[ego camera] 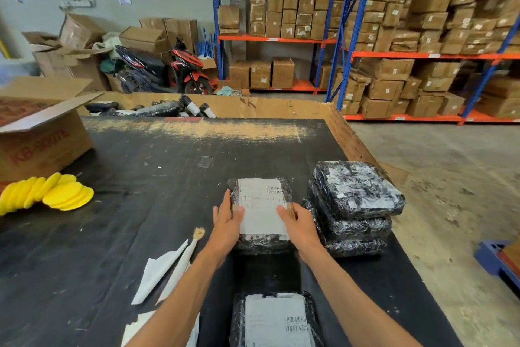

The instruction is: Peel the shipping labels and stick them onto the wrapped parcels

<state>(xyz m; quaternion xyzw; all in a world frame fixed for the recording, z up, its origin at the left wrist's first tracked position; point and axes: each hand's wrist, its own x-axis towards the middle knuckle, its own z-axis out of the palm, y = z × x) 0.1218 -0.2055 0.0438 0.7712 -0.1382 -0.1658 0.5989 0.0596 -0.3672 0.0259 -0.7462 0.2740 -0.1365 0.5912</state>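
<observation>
A black wrapped parcel [287,189] lies in the middle of the dark table with a white shipping label [260,206] on its top. My left hand [227,220] lies flat on the parcel's left side, thumb on the label's edge. My right hand [298,223] presses the label's right edge. Another labelled parcel [274,321] lies at the near edge between my forearms. Right of my hands stands a stack of three wrapped parcels [357,206].
Peeled white backing papers [166,270] lie left of my left arm. Yellow round pads [56,192] and an open cardboard box [42,135] sit at the left. A carton of wrapped items [174,109] stands behind the table [140,178]. Shelves of boxes fill the right.
</observation>
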